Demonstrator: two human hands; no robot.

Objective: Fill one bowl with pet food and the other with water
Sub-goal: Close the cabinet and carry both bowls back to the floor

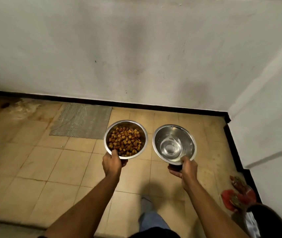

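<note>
Two steel bowls hang in the air above the tiled floor, one in each hand. The left bowl [109,134] is filled with brown pet food chunks [125,141]; my left hand [112,162] grips its near rim, thumb over the edge and fingers underneath. The right bowl [157,134] holds clear water [171,148] in its bottom. My right hand [187,166] grips that bowl's near rim the same way, thumb inside the rim. Both bowls are roughly level and a small gap separates them.
Beige tiled floor [59,162] meets a white wall with a black skirting [136,102]. A grey bare cement patch [82,121] lies at the back left. A red bag or cloth [238,196] and a dark object [268,220] sit at the right corner. My leg and foot [147,212] are below.
</note>
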